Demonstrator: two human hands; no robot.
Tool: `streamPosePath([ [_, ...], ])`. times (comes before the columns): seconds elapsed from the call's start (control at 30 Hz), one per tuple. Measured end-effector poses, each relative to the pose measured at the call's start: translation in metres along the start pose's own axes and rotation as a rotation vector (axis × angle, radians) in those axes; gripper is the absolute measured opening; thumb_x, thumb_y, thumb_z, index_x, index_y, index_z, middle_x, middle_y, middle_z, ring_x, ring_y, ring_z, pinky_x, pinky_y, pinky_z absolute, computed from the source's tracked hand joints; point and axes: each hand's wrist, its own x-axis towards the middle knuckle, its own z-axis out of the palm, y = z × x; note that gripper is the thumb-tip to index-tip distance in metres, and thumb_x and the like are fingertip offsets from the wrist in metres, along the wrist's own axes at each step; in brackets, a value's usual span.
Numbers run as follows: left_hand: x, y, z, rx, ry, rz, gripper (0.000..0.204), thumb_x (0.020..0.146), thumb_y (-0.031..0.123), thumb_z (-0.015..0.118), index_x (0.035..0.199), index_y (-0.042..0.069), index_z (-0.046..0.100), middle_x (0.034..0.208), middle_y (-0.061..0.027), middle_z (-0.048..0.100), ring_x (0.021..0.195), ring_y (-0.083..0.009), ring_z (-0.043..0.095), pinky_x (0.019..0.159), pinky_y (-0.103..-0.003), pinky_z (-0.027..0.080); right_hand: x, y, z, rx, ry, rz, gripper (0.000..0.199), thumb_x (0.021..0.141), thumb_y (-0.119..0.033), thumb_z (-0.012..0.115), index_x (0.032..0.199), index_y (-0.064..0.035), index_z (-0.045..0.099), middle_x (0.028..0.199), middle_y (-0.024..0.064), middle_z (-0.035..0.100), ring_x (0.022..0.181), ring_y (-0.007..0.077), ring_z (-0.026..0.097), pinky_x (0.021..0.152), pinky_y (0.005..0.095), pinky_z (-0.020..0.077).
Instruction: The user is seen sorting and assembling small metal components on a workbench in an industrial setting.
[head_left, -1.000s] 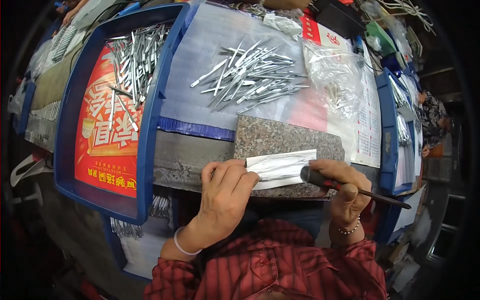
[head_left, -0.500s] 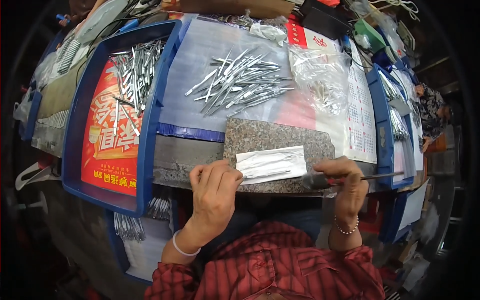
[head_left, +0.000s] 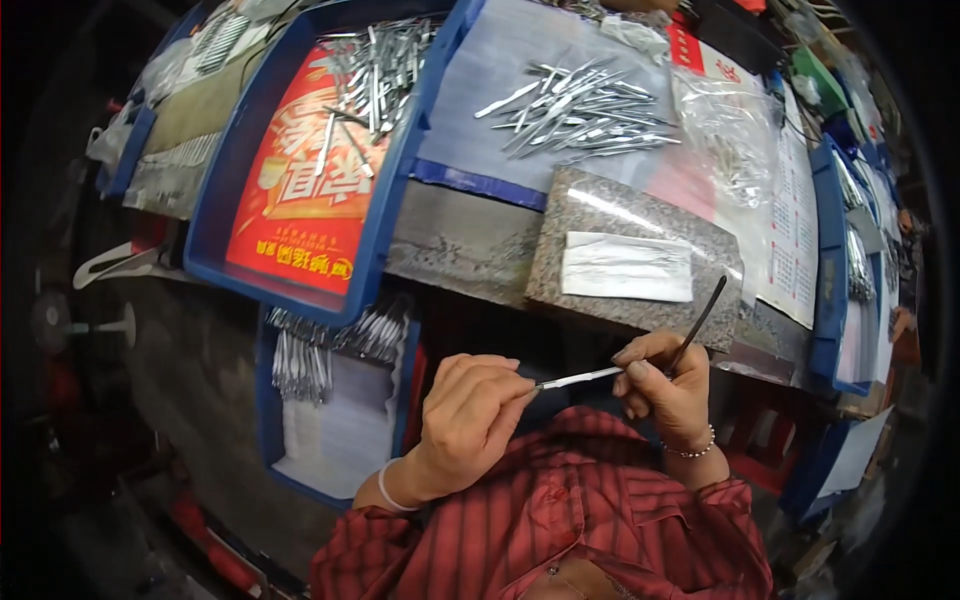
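Note:
My left hand pinches one end of a slim silver metal piece. The fingers of my right hand close on its other end, so it spans level between both hands, in front of my chest. A thin dark rod-like tool also sits in my right hand, slanting up and away; its lower end is hidden in the grip. Beyond my hands, a white folded pad rests on a speckled stone slab at the bench edge. Behind the slab is a loose pile of similar silver pieces.
At the left stands a blue tray with a red printed sheet and more silver pieces. Below it, a lower blue tray holds bundled pieces on white paper. Clear plastic bags lie right of the pile; another blue tray is farther right.
Both hands have drawn back from the slab toward my chest, now with the silver piece between them. The dark tool has swung from pointing right to pointing up and away. The view has shifted.

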Motion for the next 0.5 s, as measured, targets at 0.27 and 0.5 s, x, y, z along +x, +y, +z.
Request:
streamPosePath([
  [0.27, -0.028, -0.002, -0.02, -0.181, -0.044, -0.263, 0.014, 0.078, -0.007, 0.067, 0.091, -0.002, 0.065, 0.086, -0.0125, 0.066, 0.082, -0.0259, 0.065, 0.073, -0.032, 0.051, 0.007, 0.001, 0.02, -0.281, -0.093, 0.069, 0.015, 0.092, -0.01, 0.064, 0.1, 0.0026, 0.066, 0.075, 0.0064, 0.067, 0.055, 0.0063, 0.057, 0.048, 0.0183, 0.0428],
  [0.5, -0.032, -0.009, -0.028, -0.3, -0.12, -0.483, 0.014, 0.087, -0.002, 0.06, 0.1, -0.004, 0.066, 0.086, -0.011, 0.066, 0.079, -0.0168, 0.064, 0.07, -0.026, 0.049, 0.014, 0.009, 0.032, -0.44, -0.118, -0.054, 0.013, 0.091, -0.006, 0.063, 0.099, 0.0028, 0.067, 0.078, 0.0078, 0.069, 0.071, 0.0127, 0.068, 0.063, 0.0235, 0.0517],
])
